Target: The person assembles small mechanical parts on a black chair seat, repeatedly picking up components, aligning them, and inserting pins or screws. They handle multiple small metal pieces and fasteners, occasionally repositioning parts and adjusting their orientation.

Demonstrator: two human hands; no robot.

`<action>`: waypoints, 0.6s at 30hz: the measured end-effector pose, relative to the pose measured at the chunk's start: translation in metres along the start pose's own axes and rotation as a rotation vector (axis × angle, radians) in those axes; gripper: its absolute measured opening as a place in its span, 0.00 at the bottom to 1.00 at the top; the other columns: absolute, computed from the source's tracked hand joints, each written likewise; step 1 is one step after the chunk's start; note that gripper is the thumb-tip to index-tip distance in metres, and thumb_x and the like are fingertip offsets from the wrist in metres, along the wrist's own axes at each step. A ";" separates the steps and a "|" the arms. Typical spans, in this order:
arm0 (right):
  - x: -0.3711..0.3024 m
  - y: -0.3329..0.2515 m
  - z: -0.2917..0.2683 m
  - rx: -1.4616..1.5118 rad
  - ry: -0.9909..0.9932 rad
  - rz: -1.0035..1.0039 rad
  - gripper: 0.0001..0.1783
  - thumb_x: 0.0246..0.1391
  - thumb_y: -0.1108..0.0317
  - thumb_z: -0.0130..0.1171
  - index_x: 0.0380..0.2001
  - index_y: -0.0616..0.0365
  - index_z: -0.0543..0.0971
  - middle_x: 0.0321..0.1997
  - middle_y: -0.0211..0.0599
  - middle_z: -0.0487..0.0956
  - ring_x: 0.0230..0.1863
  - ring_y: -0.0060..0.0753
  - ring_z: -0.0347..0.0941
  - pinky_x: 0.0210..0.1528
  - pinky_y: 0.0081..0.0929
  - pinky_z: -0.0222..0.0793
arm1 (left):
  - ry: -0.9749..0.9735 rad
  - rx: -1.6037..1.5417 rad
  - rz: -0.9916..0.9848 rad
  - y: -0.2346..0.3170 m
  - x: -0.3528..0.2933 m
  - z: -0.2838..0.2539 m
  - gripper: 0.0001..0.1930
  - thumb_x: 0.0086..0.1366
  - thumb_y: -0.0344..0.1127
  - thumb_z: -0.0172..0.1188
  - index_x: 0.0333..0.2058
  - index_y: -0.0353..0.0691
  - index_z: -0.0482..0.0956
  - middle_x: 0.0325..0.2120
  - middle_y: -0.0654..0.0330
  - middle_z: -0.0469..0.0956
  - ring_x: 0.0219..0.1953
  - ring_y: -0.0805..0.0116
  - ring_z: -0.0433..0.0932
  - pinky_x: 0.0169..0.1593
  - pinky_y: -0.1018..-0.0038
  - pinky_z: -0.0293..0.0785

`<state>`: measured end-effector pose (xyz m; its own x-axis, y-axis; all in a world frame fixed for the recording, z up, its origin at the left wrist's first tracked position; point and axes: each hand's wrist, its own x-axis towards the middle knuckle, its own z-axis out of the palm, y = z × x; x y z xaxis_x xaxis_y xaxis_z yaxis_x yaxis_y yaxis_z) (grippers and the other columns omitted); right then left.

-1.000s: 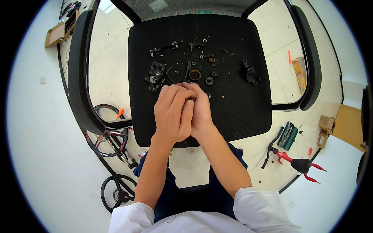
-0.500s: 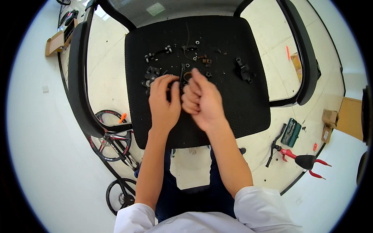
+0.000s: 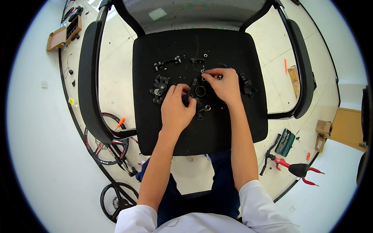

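Observation:
My left hand (image 3: 177, 108) is curled round a black metal part (image 3: 198, 104) over the middle of the black chair seat (image 3: 163, 134). A silvery nut or bolt end (image 3: 208, 108) shows at that part's right side. Farther off and to the right, my right hand (image 3: 225, 83) has thumb and forefinger pinched together beside a small nut (image 3: 202, 71). What lies between those fingertips is too small to tell. Between my hands is a dark ring (image 3: 200, 91). A cluster of black jointed parts (image 3: 159, 89) rests left of my left hand.
A black arm with silvery bolts (image 3: 167, 62) is at the seat's far left; another black bracket (image 3: 247, 85) lies right. Armrests (image 3: 89, 81) flank the seat. On the floor are a wheel (image 3: 105, 136), a green toolbox (image 3: 285, 141), a red fork-like frame (image 3: 281, 162) and cardboard boxes (image 3: 322, 128).
My right hand has moved right and away from my left hand, its fingers now pinched by the small nut. The black part in my left hand now shows. The whole view has shifted slightly.

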<state>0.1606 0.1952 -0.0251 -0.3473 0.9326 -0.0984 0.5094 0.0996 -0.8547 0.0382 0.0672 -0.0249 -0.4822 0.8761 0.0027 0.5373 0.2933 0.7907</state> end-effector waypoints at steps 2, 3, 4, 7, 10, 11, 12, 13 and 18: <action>0.002 0.004 0.004 -0.084 -0.052 -0.020 0.12 0.47 0.68 0.72 0.34 0.62 0.88 0.19 0.36 0.80 0.22 0.23 0.73 0.28 0.23 0.68 | -0.035 0.001 -0.054 -0.001 -0.001 -0.006 0.12 0.54 0.28 0.62 0.40 0.39 0.78 0.27 0.57 0.75 0.30 0.58 0.78 0.37 0.63 0.74; 0.001 0.007 0.005 -0.126 -0.077 -0.030 0.12 0.47 0.68 0.71 0.35 0.62 0.88 0.19 0.38 0.80 0.23 0.26 0.75 0.29 0.24 0.70 | -0.066 0.013 -0.088 -0.004 -0.001 -0.010 0.12 0.55 0.28 0.62 0.40 0.39 0.78 0.25 0.58 0.74 0.29 0.59 0.77 0.36 0.64 0.74; 0.001 0.006 0.006 -0.152 -0.068 -0.033 0.11 0.47 0.69 0.71 0.34 0.62 0.88 0.20 0.39 0.81 0.23 0.27 0.75 0.30 0.25 0.70 | -0.091 0.023 -0.117 -0.006 0.000 -0.013 0.12 0.55 0.28 0.62 0.40 0.39 0.78 0.23 0.58 0.74 0.28 0.60 0.77 0.34 0.64 0.73; -0.002 0.005 0.008 -0.194 -0.035 -0.074 0.11 0.47 0.70 0.71 0.35 0.63 0.87 0.21 0.39 0.81 0.21 0.27 0.74 0.29 0.26 0.70 | -0.028 -0.024 0.012 -0.014 -0.003 -0.014 0.09 0.59 0.28 0.63 0.40 0.37 0.80 0.15 0.62 0.69 0.18 0.71 0.69 0.26 0.74 0.66; -0.004 0.007 0.005 0.163 -0.016 0.028 0.10 0.49 0.71 0.69 0.35 0.63 0.85 0.19 0.30 0.75 0.19 0.21 0.66 0.22 0.21 0.61 | -0.036 -0.092 -0.055 -0.013 -0.005 -0.018 0.09 0.62 0.30 0.62 0.41 0.36 0.80 0.18 0.61 0.72 0.19 0.71 0.70 0.26 0.73 0.67; -0.004 0.007 0.001 0.501 -0.028 0.200 0.09 0.50 0.70 0.69 0.34 0.62 0.84 0.19 0.27 0.71 0.18 0.18 0.62 0.19 0.18 0.55 | -0.042 -0.099 -0.055 -0.013 -0.006 -0.020 0.09 0.63 0.30 0.62 0.41 0.36 0.80 0.18 0.61 0.73 0.19 0.71 0.70 0.26 0.73 0.67; -0.005 0.008 -0.005 0.839 -0.040 0.374 0.07 0.50 0.70 0.69 0.32 0.61 0.82 0.19 0.23 0.68 0.18 0.16 0.58 0.17 0.16 0.49 | -0.048 -0.106 -0.055 -0.014 -0.006 -0.022 0.09 0.63 0.31 0.62 0.41 0.36 0.80 0.19 0.60 0.74 0.19 0.71 0.71 0.26 0.73 0.67; -0.005 0.007 -0.011 1.311 -0.082 0.364 0.07 0.55 0.70 0.62 0.29 0.57 0.73 0.21 0.21 0.58 0.17 0.14 0.48 0.15 0.14 0.38 | -0.053 -0.111 -0.057 -0.014 -0.007 -0.024 0.09 0.64 0.31 0.62 0.41 0.36 0.80 0.19 0.60 0.74 0.19 0.70 0.71 0.27 0.73 0.68; -0.007 0.008 -0.022 1.482 -0.267 0.414 0.09 0.59 0.68 0.51 0.26 0.54 0.66 0.24 0.26 0.60 0.17 0.15 0.48 0.14 0.15 0.40 | -0.088 -0.130 -0.054 -0.015 -0.012 -0.031 0.10 0.64 0.33 0.62 0.41 0.35 0.80 0.22 0.58 0.78 0.21 0.69 0.73 0.29 0.72 0.70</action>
<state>0.1846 0.1974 -0.0200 -0.5909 0.7052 -0.3919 -0.5447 -0.7070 -0.4510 0.0144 0.0402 -0.0173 -0.4419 0.8924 -0.0911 0.4155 0.2936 0.8609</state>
